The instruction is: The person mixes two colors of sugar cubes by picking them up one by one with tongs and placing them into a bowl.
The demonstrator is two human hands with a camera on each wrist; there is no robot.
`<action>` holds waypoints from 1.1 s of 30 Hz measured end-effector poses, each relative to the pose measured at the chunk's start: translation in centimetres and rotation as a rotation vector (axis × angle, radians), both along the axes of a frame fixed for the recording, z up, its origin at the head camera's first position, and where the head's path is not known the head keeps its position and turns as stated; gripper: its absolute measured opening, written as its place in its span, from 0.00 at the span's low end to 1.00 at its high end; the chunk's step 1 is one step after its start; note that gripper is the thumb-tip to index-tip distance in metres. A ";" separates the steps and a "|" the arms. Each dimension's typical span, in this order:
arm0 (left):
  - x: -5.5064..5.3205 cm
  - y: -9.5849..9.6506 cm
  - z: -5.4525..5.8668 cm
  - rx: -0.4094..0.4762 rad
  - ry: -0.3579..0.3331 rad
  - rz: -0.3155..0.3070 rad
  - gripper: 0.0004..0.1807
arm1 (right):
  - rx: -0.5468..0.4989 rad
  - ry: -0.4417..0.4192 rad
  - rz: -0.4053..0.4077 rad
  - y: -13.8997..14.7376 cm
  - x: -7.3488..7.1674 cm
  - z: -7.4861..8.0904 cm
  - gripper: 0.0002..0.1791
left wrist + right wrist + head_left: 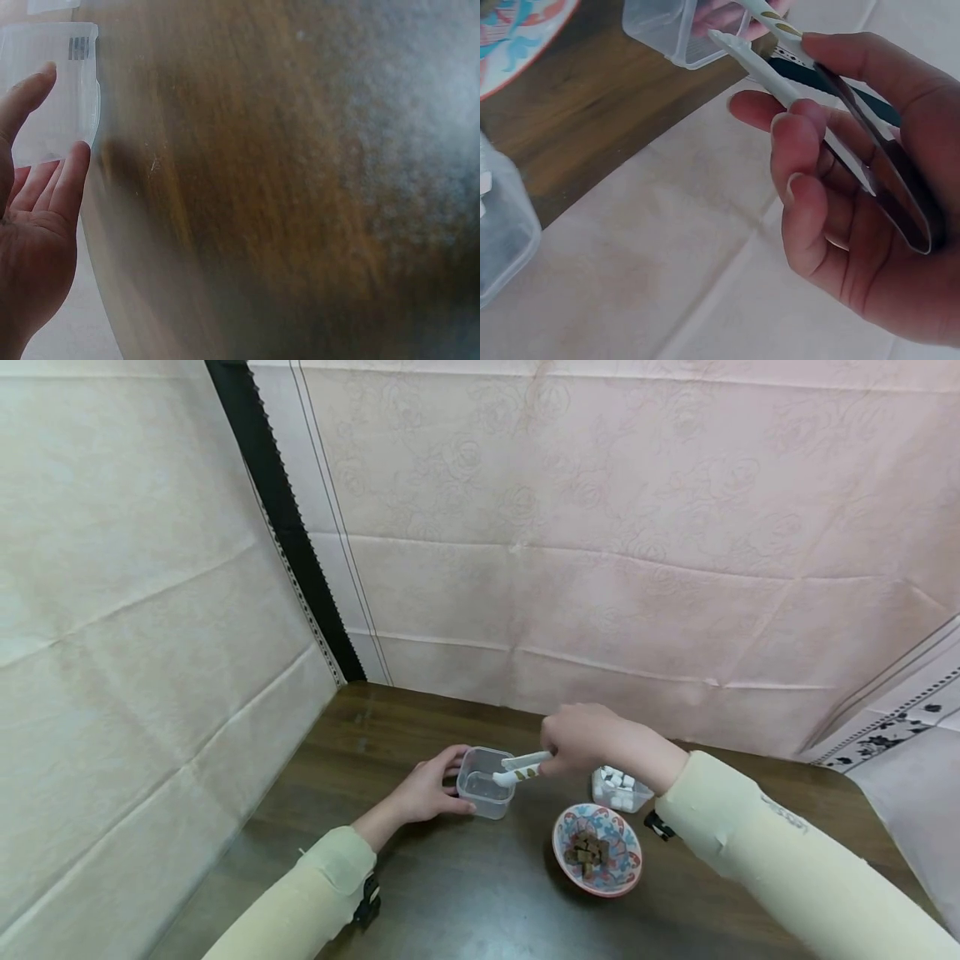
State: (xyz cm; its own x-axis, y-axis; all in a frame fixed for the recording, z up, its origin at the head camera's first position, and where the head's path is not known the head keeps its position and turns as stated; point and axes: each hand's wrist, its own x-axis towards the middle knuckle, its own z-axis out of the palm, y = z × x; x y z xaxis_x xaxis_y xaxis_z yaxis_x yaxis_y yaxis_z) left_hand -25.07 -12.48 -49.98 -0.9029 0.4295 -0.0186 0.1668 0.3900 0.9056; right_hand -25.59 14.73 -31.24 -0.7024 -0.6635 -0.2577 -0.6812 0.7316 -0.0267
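My left hand (426,787) holds a clear plastic container (487,810) from its left side, thumb at the near corner and fingers around the far side. The left wrist view shows the thumb and fingers along its wall (64,112). My right hand (581,737) grips a pair of small metal tongs (772,79) with white, patterned tips. Those tips reach over the container from the right, spread apart with nothing visible between them. No food shows in the container.
Right of it, a patterned bowl (633,858) holds brown cubes (587,852). Behind the bowl, partly hidden by my right forearm, stands another clear container (643,795) with white cubes (617,789). Cloth walls (600,568) border the wooden table (480,893) at the back and left.
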 end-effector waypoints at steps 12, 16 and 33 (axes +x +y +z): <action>-0.1 -0.1 0.0 0.022 0.001 -0.020 0.46 | 0.225 -0.035 -0.076 -4.7 -1.8 -0.6 0.17; -0.1 -0.2 -0.1 0.026 0.003 -0.028 0.46 | 0.276 -0.007 -0.086 -5.9 -1.9 -1.1 0.13; 0.1 -0.2 0.1 0.032 -0.003 -0.038 0.48 | 0.478 0.135 -0.041 -10.4 -1.5 -3.8 0.14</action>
